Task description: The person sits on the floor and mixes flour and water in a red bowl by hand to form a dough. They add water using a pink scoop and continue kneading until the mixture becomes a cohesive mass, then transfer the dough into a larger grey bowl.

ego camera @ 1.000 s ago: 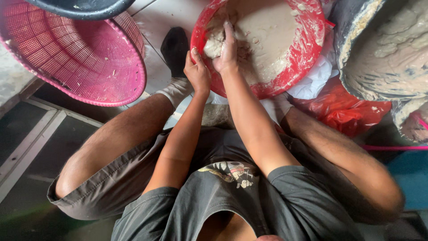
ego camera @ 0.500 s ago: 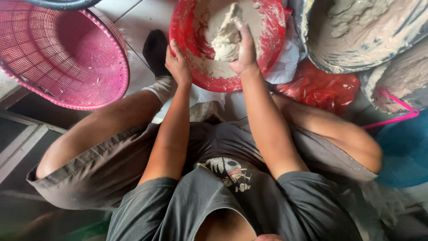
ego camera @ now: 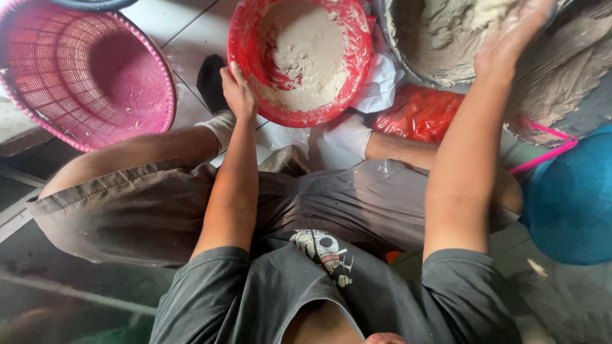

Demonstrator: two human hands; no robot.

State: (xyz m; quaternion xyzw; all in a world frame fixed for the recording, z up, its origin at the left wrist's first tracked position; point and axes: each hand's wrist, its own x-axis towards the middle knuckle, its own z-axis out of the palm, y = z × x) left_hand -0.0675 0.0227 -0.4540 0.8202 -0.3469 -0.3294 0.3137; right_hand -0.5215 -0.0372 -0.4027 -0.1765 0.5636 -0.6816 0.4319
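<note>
While the big grey dough tub (ego camera: 433, 38) sits at upper right within arm's reach, the right hand (ego camera: 510, 38) lies on its dough, grip blurred, so I cannot tell. Smaller, the red basin (ego camera: 357, 70) rests between the feet, the left hand (ego camera: 237, 92) pinching its rim, steadying it.

The right hand (ego camera: 510, 41) has been lifted out of the red bowl (ego camera: 357, 38) and moved over to the large grey basin (ego camera: 408, 57) at the right, where it is blurred. The lump of dough once pressed in the red bowl is no longer seen; only smeared batter (ego camera: 306, 51) is left.
</note>
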